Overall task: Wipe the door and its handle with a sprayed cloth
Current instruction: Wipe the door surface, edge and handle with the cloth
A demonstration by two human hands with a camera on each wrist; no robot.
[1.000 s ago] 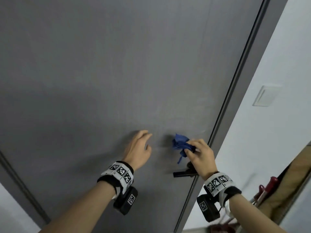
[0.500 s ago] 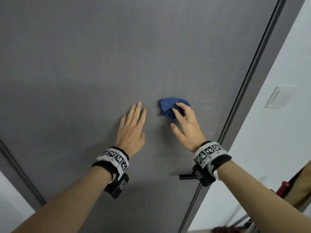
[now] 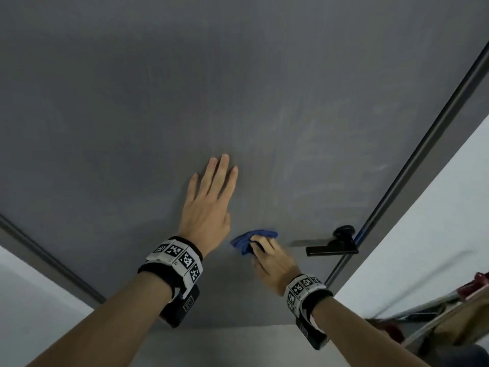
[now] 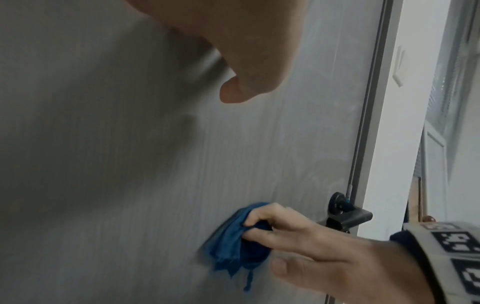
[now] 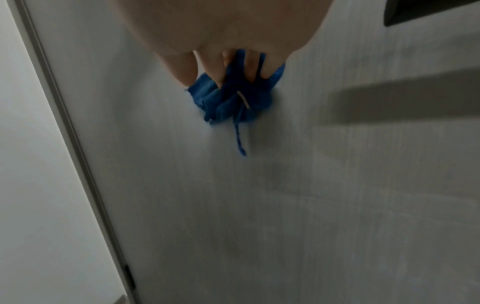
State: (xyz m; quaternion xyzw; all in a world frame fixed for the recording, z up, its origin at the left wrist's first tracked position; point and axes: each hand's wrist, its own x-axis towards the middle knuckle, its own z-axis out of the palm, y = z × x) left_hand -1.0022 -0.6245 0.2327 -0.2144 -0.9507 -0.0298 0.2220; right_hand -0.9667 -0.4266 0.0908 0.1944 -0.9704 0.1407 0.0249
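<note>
R hand has fingers curled round the bunched blue cloth, pressing it on the grey door w/ handle at its 3 o'clock; soft, light, limp, prob. best gripped by its wad; L hand flat, open on door, at 11 o'clock of cloth.

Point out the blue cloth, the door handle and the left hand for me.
blue cloth (image 3: 244, 242), head view, bunched fabric left of the fingers
door handle (image 3: 332, 250), head view, black lever bar
left hand (image 3: 207, 207), head view, back of the hand
</note>
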